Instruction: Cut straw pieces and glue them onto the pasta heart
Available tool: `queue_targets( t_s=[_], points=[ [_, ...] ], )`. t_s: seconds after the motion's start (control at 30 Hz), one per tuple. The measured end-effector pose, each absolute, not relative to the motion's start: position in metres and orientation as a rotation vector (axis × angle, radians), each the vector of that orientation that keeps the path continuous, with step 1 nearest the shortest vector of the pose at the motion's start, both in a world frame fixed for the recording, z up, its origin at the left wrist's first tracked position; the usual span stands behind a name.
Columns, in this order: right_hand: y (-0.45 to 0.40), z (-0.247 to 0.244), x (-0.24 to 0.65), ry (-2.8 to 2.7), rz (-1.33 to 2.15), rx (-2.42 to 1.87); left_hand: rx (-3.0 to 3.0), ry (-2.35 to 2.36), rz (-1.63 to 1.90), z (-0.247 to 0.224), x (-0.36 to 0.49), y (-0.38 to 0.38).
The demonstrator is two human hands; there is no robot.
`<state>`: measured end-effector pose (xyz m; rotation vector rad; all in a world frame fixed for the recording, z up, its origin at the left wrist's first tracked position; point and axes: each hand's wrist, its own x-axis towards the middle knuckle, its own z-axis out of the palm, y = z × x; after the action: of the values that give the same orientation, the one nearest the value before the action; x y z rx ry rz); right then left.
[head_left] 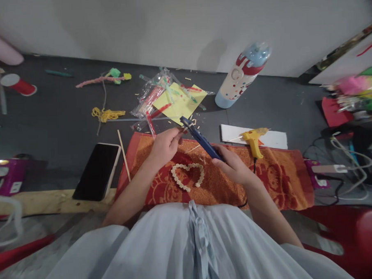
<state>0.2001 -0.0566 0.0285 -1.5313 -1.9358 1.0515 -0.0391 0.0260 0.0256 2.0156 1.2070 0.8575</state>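
Observation:
My right hand (232, 164) is closed around the handles of blue-handled pliers (201, 141), whose head points up and to the left. Close to that head, my left hand (166, 146) pinches a thin pale wooden stick (189, 126), mostly hidden by the fingers. Below both hands, a heart outline of small pale pieces (176, 179) lies on an orange and red towel (219, 187), with a gap at its bottom tip. Short cut bits (194, 122) are scattered just beyond the pliers' head, by a yellow paper sheet (175, 109).
A yellow glue gun (254, 140) rests on a white board (277, 140) at the right. Behind stands a tilted-looking bottle (240, 77). To the left lie a phone (98, 172), a long stick (124, 155) and yellow yarn (107, 115). Plastic-wrapped sticks (150, 98) overlap the paper.

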Motion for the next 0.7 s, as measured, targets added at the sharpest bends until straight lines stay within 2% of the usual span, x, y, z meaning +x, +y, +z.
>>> queue_targets(
  t_s=[0.5, 0.7],
  points=[
    [-0.0579, 0.0279, 0.1985, -1.952, 1.095, -1.524, 1.446, 0.904, 0.708, 0.0284, -0.0437, 0.0325],
    [-0.0598, 0.0318, 0.1959, -1.986, 1.096, -1.535, 1.418, 0.899, 0.7, 0.0289, -0.043, 0.0332]
  ],
)
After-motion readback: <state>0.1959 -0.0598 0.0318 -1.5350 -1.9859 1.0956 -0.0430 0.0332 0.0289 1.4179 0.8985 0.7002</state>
